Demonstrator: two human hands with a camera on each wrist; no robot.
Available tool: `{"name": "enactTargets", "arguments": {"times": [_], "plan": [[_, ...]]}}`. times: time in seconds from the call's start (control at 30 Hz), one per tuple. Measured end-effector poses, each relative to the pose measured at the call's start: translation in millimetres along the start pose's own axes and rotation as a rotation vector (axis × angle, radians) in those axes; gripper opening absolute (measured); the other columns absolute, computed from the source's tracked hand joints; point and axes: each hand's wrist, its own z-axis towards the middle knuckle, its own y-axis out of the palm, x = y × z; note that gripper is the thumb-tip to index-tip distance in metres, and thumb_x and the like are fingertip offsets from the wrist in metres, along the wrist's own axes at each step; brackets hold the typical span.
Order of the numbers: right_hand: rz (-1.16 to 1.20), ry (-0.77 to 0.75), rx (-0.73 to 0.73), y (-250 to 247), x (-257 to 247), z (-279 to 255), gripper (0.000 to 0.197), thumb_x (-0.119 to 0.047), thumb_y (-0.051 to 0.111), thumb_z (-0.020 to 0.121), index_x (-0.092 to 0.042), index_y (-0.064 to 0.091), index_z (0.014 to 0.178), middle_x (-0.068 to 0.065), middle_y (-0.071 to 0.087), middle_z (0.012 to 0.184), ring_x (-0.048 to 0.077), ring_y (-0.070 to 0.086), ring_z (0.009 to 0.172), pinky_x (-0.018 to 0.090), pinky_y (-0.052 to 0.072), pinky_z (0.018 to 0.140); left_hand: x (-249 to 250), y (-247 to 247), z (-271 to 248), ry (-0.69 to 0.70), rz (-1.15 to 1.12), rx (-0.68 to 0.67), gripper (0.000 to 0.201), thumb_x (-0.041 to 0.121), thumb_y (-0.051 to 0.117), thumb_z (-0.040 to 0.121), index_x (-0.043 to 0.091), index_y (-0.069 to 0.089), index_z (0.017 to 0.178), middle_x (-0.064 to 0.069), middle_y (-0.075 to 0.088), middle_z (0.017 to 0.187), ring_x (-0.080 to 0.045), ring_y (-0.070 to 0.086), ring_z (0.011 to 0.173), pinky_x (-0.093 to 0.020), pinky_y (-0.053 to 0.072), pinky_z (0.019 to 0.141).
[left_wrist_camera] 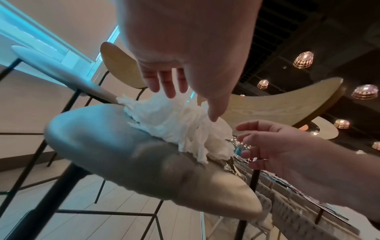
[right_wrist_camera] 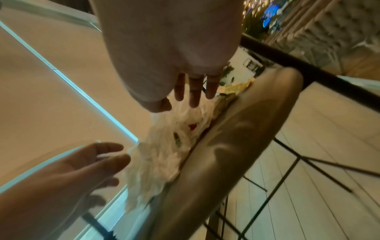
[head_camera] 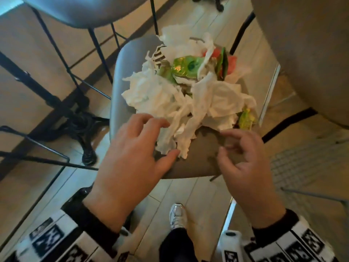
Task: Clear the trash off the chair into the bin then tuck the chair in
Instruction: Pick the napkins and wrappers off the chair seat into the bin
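A grey padded chair seat (head_camera: 196,163) carries a heap of trash (head_camera: 188,95): crumpled white napkins, shiny green wrappers (head_camera: 185,68) and red scraps (head_camera: 232,63). My left hand (head_camera: 164,138) hovers at the heap's near left edge, fingers spread, thumb tip by a hanging napkin; whether it touches is unclear. My right hand (head_camera: 226,144) is over the bare front right of the seat, fingers loosely curled, holding nothing. The left wrist view shows the left hand (left_wrist_camera: 191,102) above the napkins (left_wrist_camera: 168,123). In the right wrist view the right hand (right_wrist_camera: 179,100) is above the trash (right_wrist_camera: 164,154).
Another grey stool (head_camera: 75,14) and a black table base (head_camera: 79,120) stand to the left. A large beige chair (head_camera: 302,53) is close on the right, with a grid-patterned surface (head_camera: 302,167) below it. My shoe (head_camera: 177,216) is on the pale plank floor under the seat's front.
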Motion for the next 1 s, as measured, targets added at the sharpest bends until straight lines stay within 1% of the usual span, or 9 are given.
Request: {"name": "enactTargets", "arguments": {"times": [0.07, 0.17, 0.3, 0.33, 0.4, 0.5, 0.7, 0.83, 1.0], "plan": [[-0.048, 0.037, 0.046, -5.7, 8.0, 16.6, 0.045, -0.015, 0.072, 0.083, -0.024, 0.055, 0.124, -0.002, 0.046, 0.125, -0.008, 0.045, 0.105, 0.0, 0.034, 0.089, -0.9, 3.4, 7.4, -0.15, -0.08, 0.056, 0.066, 0.059, 0.067, 0.078, 0.034, 0.043, 0.134, 0.011, 0.033, 0.133, -0.001, 0.028, 0.119, -0.035, 0.03, 0.106], [-0.12, 0.055, 0.05, -10.6, 11.3, 46.4, 0.069, -0.033, 0.074, 0.08, -0.028, 0.043, 0.141, -0.001, 0.034, 0.138, -0.003, 0.034, 0.119, -0.002, 0.026, 0.096, -9.3, -2.8, 21.1, -0.346, -0.215, 0.093, 0.073, 0.061, 0.064, 0.082, 0.04, 0.029, 0.143, 0.014, 0.029, 0.141, -0.016, 0.037, 0.132, -0.049, 0.041, 0.11], [-0.194, 0.15, -0.096, -6.7, 7.3, 75.8, 0.091, -0.055, 0.071, 0.078, -0.04, 0.018, 0.15, -0.005, 0.024, 0.144, 0.012, 0.034, 0.132, 0.026, 0.034, 0.101, -8.8, -0.5, 37.3, -0.443, -0.212, -0.124, 0.08, 0.06, 0.065, 0.081, 0.041, 0.025, 0.149, 0.009, 0.033, 0.149, -0.014, 0.045, 0.128, -0.046, 0.045, 0.108], [-0.202, 0.161, -0.121, -4.6, 5.6, 79.6, 0.091, -0.055, 0.071, 0.078, -0.04, 0.018, 0.15, -0.006, 0.025, 0.145, 0.014, 0.035, 0.133, 0.028, 0.035, 0.102, -7.1, 1.7, 39.8, -0.433, -0.207, -0.138, 0.076, 0.058, 0.065, 0.082, 0.038, 0.031, 0.147, 0.007, 0.038, 0.145, -0.012, 0.045, 0.126, -0.043, 0.044, 0.108], [-0.216, 0.144, -0.127, -0.2, 5.1, 84.4, 0.077, -0.05, 0.069, 0.083, -0.039, 0.029, 0.147, -0.005, 0.036, 0.142, 0.003, 0.035, 0.125, 0.025, 0.033, 0.1, -6.1, 5.2, 41.9, -0.406, -0.2, -0.095, 0.06, 0.052, 0.065, 0.085, 0.031, 0.047, 0.138, 0.012, 0.047, 0.125, -0.01, 0.048, 0.115, -0.039, 0.046, 0.102], [-0.179, 0.092, -0.053, 2.7, 7.2, 86.7, 0.05, -0.037, 0.065, 0.089, -0.032, 0.05, 0.136, -0.007, 0.051, 0.127, -0.006, 0.034, 0.106, 0.019, 0.03, 0.094, -8.5, 9.3, 41.1, -0.393, -0.244, 0.027, 0.032, 0.042, 0.066, 0.088, 0.029, 0.059, 0.117, 0.021, 0.051, 0.102, -0.014, 0.056, 0.1, -0.047, 0.053, 0.09], [0.005, 0.051, 0.136, -4.5, 8.0, 80.4, 0.025, -0.028, 0.065, 0.091, -0.025, 0.065, 0.116, -0.008, 0.063, 0.106, 0.006, 0.056, 0.097, 0.025, 0.05, 0.083, -5.1, 9.2, 35.0, -0.348, -0.338, 0.184, 0.008, 0.037, 0.064, 0.091, 0.035, 0.062, 0.099, 0.007, 0.065, 0.098, -0.019, 0.064, 0.092, -0.053, 0.056, 0.077], [0.107, -0.018, 0.265, -15.2, 1.3, 73.4, 0.014, -0.021, 0.068, 0.089, -0.021, 0.065, 0.103, -0.006, 0.065, 0.093, 0.012, 0.061, 0.087, 0.025, 0.051, 0.074, 2.4, 3.7, 31.5, -0.328, -0.374, 0.262, 0.011, 0.036, 0.064, 0.091, 0.035, 0.063, 0.102, 0.008, 0.067, 0.096, -0.017, 0.065, 0.089, -0.049, 0.055, 0.073], [0.177, -0.06, 0.394, -32.0, -7.7, 70.1, 0.016, -0.018, 0.07, 0.089, -0.019, 0.063, 0.103, -0.001, 0.067, 0.095, 0.014, 0.065, 0.088, 0.023, 0.053, 0.075, 7.1, -4.6, 27.1, -0.294, -0.368, 0.296, 0.011, 0.039, 0.062, 0.092, 0.03, 0.063, 0.098, 0.008, 0.064, 0.091, -0.008, 0.06, 0.084, -0.039, 0.053, 0.068]]}}
